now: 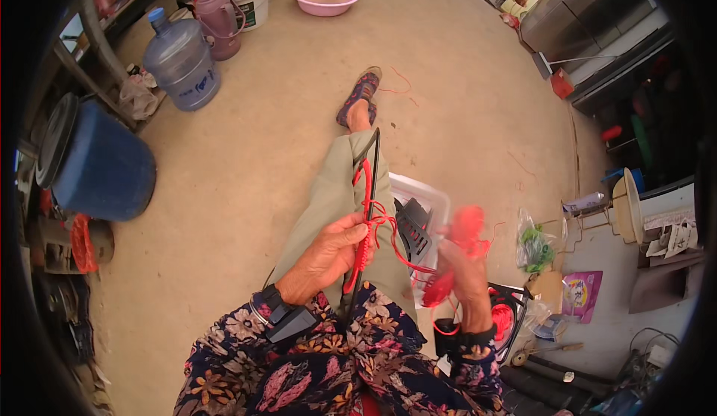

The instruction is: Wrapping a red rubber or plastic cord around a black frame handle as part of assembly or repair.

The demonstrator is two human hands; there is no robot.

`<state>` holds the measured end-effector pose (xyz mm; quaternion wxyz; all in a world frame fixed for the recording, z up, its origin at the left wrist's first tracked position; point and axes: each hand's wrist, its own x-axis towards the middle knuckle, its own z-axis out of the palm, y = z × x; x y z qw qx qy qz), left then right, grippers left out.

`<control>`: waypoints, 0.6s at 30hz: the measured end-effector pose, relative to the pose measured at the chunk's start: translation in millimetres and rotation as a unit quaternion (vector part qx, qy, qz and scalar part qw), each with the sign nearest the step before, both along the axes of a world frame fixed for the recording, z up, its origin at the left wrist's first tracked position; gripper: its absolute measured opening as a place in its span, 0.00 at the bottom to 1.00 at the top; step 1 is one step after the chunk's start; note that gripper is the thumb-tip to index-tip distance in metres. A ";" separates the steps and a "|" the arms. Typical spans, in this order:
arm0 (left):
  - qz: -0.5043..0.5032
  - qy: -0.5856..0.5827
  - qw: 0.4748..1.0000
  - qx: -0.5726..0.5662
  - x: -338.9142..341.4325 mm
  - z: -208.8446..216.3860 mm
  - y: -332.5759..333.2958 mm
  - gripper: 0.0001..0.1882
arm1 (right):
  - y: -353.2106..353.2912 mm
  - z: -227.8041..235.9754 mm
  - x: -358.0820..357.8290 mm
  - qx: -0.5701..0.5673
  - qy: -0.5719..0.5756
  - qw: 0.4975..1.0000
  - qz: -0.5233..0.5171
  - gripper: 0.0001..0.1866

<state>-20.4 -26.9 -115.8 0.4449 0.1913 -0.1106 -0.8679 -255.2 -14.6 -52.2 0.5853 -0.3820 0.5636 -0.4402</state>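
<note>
My left hand [323, 258] is closed around a thin black frame [377, 147] held over my legs. Red cord [361, 261] is wound in tight turns along part of the frame, and loose strands stand off it near my thumb. To the right, my right hand [467, 272] is closed on a bundle of red cord [439, 287], smeared by motion. A length of cord runs slack between the bundle and the frame. Beyond my right hand is another blurred red mass of cord [469, 229]; whether both are one bundle I cannot tell.
Beside my leg stands a white bin [441, 196] with black slotted plastic pieces [413, 225]. A black crate [515, 294] holds red cord at my right. A blue barrel [108, 162], water jug [183, 65] and thermos [217, 24] line the left; a pink basin [326, 7] lies ahead.
</note>
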 end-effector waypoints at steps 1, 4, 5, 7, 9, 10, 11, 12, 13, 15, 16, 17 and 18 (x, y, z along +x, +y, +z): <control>0.006 0.000 1.000 0.004 -1.0 1.7 0.0 0.20 | -6.3 -6.0 9.3 0.003 -0.009 1.000 0.022 0.16; 0.015 -0.006 1.000 0.009 -4.0 1.1 -0.5 0.19 | -18.7 -22.9 33.3 0.003 -0.051 0.996 0.077 0.18; 0.017 -0.012 1.000 0.009 -5.3 -0.2 -0.7 0.20 | -22.6 -24.4 43.2 0.011 -0.056 0.994 0.098 0.18; 0.014 -0.008 1.000 0.010 -4.7 -0.2 -0.4 0.20 | -26.8 -26.8 55.5 0.020 -0.061 0.991 0.119 0.19; 0.013 -0.002 1.000 0.010 -3.9 -0.9 -0.2 0.20 | -31.5 -36.0 59.7 0.057 -0.122 0.983 0.125 0.19; 0.014 0.001 1.000 0.014 -3.5 -1.6 0.1 0.20 | -33.1 -39.4 56.8 0.057 -0.121 0.983 0.126 0.19; 0.014 0.005 1.000 0.017 -3.1 -1.9 0.0 0.20 | -34.3 -42.1 51.3 0.057 -0.112 0.985 0.122 0.18; 0.016 0.007 1.000 0.018 -3.0 -1.1 0.2 0.20 | -34.8 -42.1 48.3 0.058 -0.103 0.986 0.119 0.18; 0.014 0.004 1.000 0.019 -3.4 0.7 0.1 0.20 | -35.0 -41.1 47.0 0.060 -0.100 0.986 0.120 0.18; 0.015 0.004 1.000 0.020 -3.0 0.5 0.5 0.20 | -35.9 -35.7 47.2 0.041 -0.083 0.990 0.110 0.14; 0.015 0.007 1.000 0.018 -2.5 -0.9 0.5 0.20 | -35.6 -33.7 48.1 0.041 -0.080 0.990 0.113 0.14; 0.015 0.009 1.000 0.015 -2.0 -1.9 0.8 0.20 | -34.8 -32.0 49.5 0.033 -0.086 0.990 0.110 0.13; 0.017 0.013 1.000 0.015 -2.6 -0.4 0.4 0.20 | -34.6 -30.6 50.1 0.024 -0.092 0.990 0.106 0.11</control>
